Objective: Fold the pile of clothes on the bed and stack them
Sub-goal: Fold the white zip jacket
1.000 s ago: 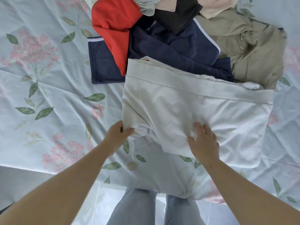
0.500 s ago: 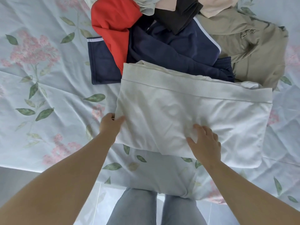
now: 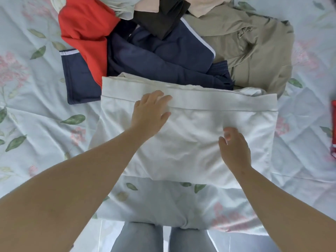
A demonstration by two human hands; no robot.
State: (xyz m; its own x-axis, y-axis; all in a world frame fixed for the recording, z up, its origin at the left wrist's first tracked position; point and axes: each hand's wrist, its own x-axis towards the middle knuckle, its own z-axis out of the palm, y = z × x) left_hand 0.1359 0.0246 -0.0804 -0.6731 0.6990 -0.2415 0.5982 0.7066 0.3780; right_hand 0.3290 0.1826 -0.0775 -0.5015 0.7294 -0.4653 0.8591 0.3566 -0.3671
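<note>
At the near edge of the bed, the white garment lies flat and half-folded. Its hem band runs along the far side, right up against the unfolded pile: red top, navy piece, khaki jacket. The left hand is spread flat across that band with fingers straight, and I'd say it is smoothing and pinning the cloth so the fold stays square. The right hand sits on the near right part with fingers loosely bent, gripping nothing I can see, likely steadying. The hands are well apart. Half a second back, the left hand was at the garment's left edge. Now it's up on the band, while the right has barely shifted.
</note>
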